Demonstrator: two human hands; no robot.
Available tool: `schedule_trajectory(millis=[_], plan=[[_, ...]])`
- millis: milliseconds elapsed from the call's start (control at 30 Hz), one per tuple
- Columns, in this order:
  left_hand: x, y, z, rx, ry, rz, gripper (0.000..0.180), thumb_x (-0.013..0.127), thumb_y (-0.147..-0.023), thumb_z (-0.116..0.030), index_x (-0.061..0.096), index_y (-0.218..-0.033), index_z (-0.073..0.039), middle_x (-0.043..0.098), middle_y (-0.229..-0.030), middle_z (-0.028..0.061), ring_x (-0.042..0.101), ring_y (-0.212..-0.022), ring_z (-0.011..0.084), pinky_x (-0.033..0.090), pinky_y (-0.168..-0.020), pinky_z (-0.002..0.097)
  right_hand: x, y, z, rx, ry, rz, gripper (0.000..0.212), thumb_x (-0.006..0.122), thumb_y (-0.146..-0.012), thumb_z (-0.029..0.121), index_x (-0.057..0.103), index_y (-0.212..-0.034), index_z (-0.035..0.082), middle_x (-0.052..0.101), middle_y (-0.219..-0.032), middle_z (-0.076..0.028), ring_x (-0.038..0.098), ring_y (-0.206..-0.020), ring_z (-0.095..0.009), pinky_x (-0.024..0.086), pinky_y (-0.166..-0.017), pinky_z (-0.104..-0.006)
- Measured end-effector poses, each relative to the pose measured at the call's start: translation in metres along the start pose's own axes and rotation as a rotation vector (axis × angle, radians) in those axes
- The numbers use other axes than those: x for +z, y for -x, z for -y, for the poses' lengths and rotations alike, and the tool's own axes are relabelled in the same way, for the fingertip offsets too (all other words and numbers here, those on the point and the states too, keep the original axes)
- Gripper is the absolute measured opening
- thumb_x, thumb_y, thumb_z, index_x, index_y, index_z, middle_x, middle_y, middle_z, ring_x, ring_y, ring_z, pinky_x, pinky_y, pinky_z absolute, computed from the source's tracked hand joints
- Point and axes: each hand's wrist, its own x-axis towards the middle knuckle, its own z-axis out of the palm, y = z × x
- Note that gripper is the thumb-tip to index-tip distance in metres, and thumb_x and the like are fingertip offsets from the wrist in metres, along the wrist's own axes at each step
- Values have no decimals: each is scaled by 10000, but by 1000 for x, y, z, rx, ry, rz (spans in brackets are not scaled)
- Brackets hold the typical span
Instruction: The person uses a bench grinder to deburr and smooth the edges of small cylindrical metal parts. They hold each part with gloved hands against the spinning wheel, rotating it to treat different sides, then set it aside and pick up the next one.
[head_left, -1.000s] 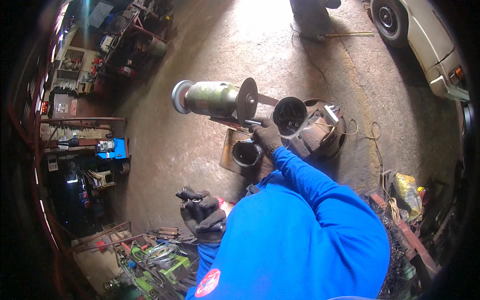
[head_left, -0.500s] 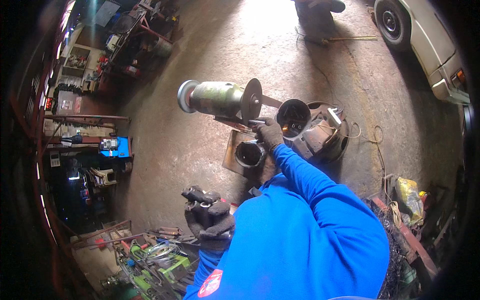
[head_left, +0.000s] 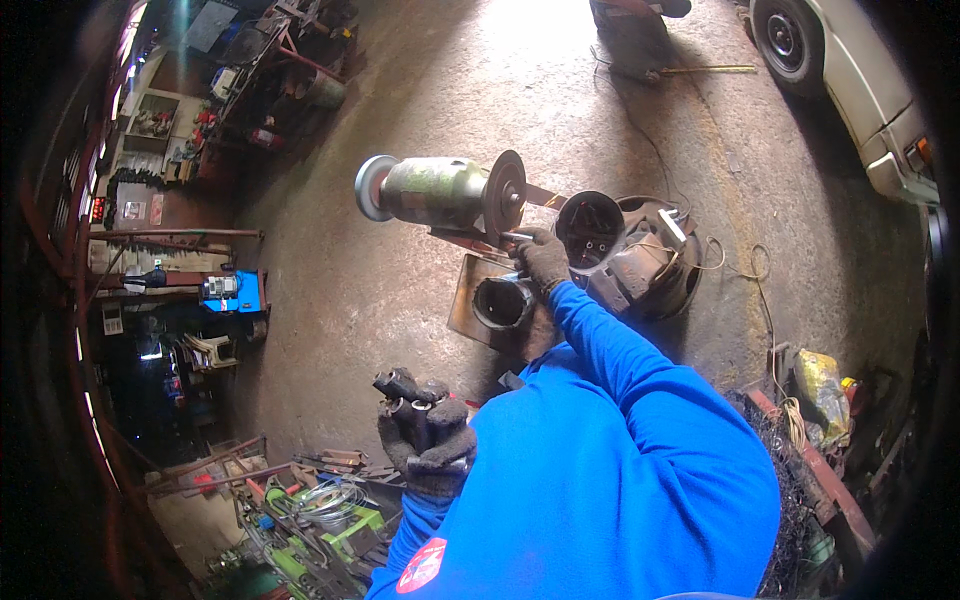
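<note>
A green bench grinder [head_left: 435, 193] stands ahead of me, with a pale grey wheel [head_left: 374, 188] at its left end and a dark disc [head_left: 505, 192] at its right. My right hand [head_left: 545, 259], in a dark glove, pinches a short metal rod [head_left: 517, 236] at the lower edge of the disc; contact cannot be made out for certain. Down to the left, my gloved left hand [head_left: 432, 445] is closed around several short dark metal cylinders [head_left: 399, 383]. Just right of the disc, an open round can [head_left: 590, 230] has small pieces inside.
A dark open pipe-like container [head_left: 502, 303] sits below the grinder. Beside the can are a rusty wheel rim [head_left: 680, 275] and a loose cable [head_left: 757, 270]. Scrap metal [head_left: 330, 505] lies lower left, and a yellow sack [head_left: 820, 395] lower right. A vehicle [head_left: 860, 80] stands upper right.
My right hand stays by the disc with the rod, shifting very slightly. My left hand has turned a little, showing more of the cylinders. An orange glint in the can has gone.
</note>
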Motion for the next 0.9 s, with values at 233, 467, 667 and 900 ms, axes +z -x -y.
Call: schedule_trajectory(millis=[233,467,667,900], plan=[[2,-6,-1,-65,42,-71,464,728,-1057,-396,676,-1438,-137,683,-1309,153,674,-773,213,600,-561,239,1,3,6,-70,-29,17,373,667,-993,-17,759,-1349,47,804,-985,-103,698,-694,-129,579,-598,-304],[5,-17,-3,-68,-17,-2,382,674,-1102,-329,735,-1474,-271,666,-1441,90,677,-1166,275,629,-642,269,-3,2,13,39,-55,8,254,652,-1047,66,775,-1266,32,793,-940,-94,665,-644,-119,540,-549,-288],[3,-21,-2,-34,-26,7,385,670,-1108,-323,723,-1486,-275,656,-1460,100,675,-1176,275,633,-636,266,0,10,24,79,-27,-12,261,652,-1067,137,779,-1274,38,784,-901,-86,612,-580,-102,497,-502,-272],[2,-20,-1,-3,-41,-44,376,701,-1091,-359,723,-1455,-265,659,-1420,144,696,-951,240,634,-604,241,-1,1,8,13,-88,8,334,678,-981,27,786,-1295,56,800,-941,-95,655,-632,-100,538,-552,-266]])
